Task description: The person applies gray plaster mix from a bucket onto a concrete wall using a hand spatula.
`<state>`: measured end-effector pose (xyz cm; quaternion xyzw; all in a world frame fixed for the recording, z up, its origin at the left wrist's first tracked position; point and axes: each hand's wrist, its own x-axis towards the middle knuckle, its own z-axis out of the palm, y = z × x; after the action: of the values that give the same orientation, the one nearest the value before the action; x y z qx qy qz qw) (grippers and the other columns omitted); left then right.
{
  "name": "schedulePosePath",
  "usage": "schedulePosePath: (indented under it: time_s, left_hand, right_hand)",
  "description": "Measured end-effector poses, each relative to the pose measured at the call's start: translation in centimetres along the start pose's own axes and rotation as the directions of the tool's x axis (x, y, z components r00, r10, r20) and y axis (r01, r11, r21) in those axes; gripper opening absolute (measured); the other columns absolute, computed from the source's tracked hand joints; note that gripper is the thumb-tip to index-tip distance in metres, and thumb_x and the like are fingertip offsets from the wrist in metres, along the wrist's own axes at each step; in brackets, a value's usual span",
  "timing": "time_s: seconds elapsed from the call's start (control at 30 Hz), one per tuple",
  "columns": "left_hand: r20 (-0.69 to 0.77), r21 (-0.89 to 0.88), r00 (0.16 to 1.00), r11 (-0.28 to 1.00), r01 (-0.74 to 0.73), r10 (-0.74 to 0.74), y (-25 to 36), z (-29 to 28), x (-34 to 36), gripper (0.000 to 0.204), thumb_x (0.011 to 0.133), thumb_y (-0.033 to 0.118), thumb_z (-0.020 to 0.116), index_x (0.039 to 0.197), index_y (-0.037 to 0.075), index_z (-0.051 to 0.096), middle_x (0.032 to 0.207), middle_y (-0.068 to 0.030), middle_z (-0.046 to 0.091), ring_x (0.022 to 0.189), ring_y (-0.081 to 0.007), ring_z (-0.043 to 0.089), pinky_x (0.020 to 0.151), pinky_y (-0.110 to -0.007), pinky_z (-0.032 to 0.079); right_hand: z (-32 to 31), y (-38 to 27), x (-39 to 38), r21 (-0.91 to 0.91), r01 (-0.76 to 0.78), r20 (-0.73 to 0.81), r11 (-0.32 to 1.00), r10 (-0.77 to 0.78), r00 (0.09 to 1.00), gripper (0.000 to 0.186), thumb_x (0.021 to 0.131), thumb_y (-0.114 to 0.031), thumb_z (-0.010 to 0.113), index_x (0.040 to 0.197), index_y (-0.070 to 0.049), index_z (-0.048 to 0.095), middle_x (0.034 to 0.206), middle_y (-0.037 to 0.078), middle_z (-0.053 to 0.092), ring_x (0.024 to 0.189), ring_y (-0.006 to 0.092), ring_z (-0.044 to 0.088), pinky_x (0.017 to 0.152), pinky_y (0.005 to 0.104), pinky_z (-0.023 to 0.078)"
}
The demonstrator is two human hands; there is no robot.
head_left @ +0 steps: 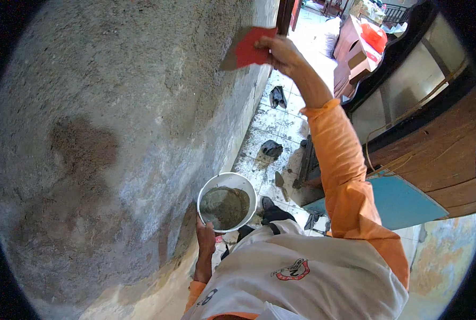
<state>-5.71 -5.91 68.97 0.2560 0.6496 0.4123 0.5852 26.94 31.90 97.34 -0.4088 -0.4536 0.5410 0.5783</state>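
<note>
Left hand (206,238) grips round white plastic bucket (254,198), seemingly steadying grey mortar (224,208); right hand (284,55) grips flat red plate (252,48).

A speckled tiled floor (293,127) runs into the distance, with one crumpled black bundle (278,97) lying beyond a second dark bundle (271,149). Far right, an orange-red basin (374,36) rests on pink furniture (345,64). Nearer on the right, a light-blue board (403,197) adjoins brown wooden panelling (446,152).
</note>
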Motion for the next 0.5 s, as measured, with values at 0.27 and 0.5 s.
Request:
schedulePosePath:
  time_s: [0.27,0.5]
  left_hand:
    - [-0.051,-0.003,0.999,1.000,0.011,-0.011,-0.7,0.2,-1.8,0.078,0.092,-0.003,0.042,0.166,0.014,0.024,0.148,-0.0211,0.048,0.109,-0.0368,0.069,0.070,-0.044,0.070]
    - [-0.063,-0.073,0.997,0.996,-0.056,0.051,-3.4,0.2,-1.8,0.074,0.094,-0.002,0.044,0.164,0.011,0.025,0.145,-0.0210,0.051,0.108,-0.0351,0.070,0.066,-0.043,0.070]
  right_hand:
    - [-0.1,10.5,4.1,0.115,-0.124,-0.108,0.986,0.136,0.985,0.023,0.098,-0.004,0.065,0.115,0.011,0.062,0.104,0.017,0.071,0.090,0.0296,0.076,0.077,0.0416,0.068]
    - [5.6,4.0,5.8,-0.108,-0.075,0.042,0.991,0.080,0.996,0.017,0.097,-0.004,0.066,0.102,0.013,0.066,0.095,0.017,0.070,0.079,0.0289,0.074,0.071,0.0445,0.069]
